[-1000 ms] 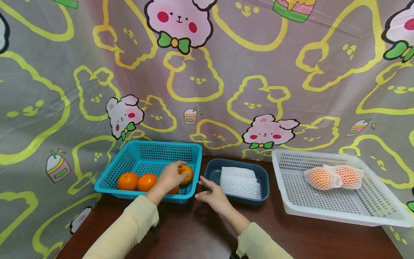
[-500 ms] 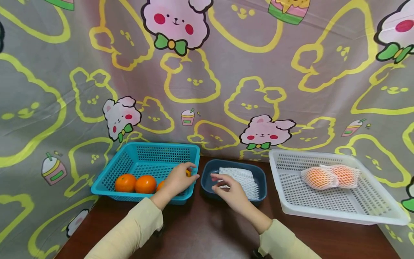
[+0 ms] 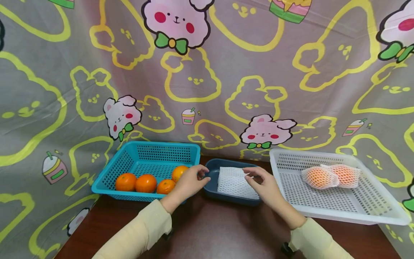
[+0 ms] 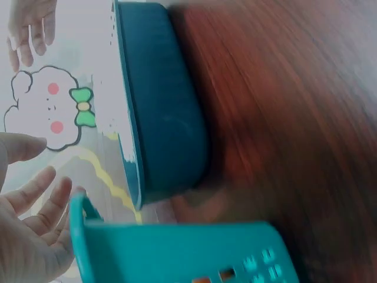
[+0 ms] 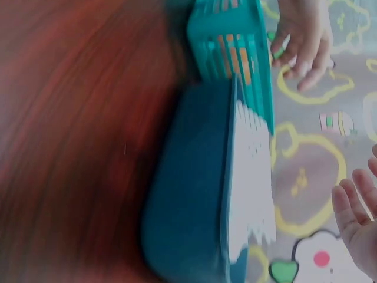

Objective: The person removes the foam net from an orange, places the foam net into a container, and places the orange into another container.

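Observation:
White foam net sleeves [image 3: 237,182] lie in a dark blue tray [image 3: 211,185] in the middle of the table. My left hand [image 3: 191,181] hovers between the teal basket [image 3: 152,144] and the tray, its fingers loosely bent around nothing. Over the tray's right side is my right hand [image 3: 266,187], holding nothing, fingers relaxed and apart from the thumb. Several oranges, among them a front-left orange [image 3: 126,182], sit in the teal basket; the left hand partly covers the rightmost ones. In the right wrist view the foam sleeves [image 5: 253,171] rise above the tray's rim.
At the right stands a white basket [image 3: 339,212] with two net-wrapped oranges [image 3: 330,177]. A patterned curtain [image 3: 200,79] hangs close behind the containers. The dark wooden table [image 3: 220,230] extends in front of them.
My left hand has left the orange in the teal basket and shifted right toward the tray. My right hand has moved right, across the tray to its right side. The oranges remain in the basket.

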A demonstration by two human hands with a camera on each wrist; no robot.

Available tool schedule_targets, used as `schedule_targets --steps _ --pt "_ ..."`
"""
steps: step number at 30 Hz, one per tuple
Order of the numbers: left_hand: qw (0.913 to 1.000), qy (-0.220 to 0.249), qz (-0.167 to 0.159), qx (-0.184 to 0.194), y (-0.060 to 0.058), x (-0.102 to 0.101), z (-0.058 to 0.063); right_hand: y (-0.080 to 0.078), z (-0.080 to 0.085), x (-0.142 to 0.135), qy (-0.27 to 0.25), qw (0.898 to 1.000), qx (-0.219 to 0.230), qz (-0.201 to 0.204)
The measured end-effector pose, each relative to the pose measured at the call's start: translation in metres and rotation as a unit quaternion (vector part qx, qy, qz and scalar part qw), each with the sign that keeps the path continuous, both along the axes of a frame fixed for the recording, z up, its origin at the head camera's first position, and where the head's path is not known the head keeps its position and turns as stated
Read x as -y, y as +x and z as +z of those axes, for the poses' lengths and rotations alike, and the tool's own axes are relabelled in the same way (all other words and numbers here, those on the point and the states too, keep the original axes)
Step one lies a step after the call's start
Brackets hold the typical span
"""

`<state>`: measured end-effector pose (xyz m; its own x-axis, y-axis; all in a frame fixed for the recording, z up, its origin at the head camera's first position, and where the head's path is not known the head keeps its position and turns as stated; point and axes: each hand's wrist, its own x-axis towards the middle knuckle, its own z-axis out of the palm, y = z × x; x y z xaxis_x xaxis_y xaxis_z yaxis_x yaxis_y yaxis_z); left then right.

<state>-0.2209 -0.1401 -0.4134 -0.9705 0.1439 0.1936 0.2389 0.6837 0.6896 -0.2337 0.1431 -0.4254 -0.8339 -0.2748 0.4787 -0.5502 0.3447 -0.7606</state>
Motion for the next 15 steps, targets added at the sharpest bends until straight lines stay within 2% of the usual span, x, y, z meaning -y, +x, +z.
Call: schedule_targets --steps 7,10,15 --pt "0.9990 0.031 -0.032 -0.003 -0.002 -0.023 -0.001 -0.006 0.003 -0.039 0.017 0.998 -0.048 -0.039" --pt "0.9977 0.050 -0.046 -0.002 -0.004 -0.034 -0.004 -0.010 0.002 -0.056 0.028 0.995 -0.068 -0.068" --pt "0.9958 0.068 -0.061 0.004 -0.005 -0.053 -0.010 -0.017 -0.002 -0.081 0.052 0.990 -0.070 -0.109"
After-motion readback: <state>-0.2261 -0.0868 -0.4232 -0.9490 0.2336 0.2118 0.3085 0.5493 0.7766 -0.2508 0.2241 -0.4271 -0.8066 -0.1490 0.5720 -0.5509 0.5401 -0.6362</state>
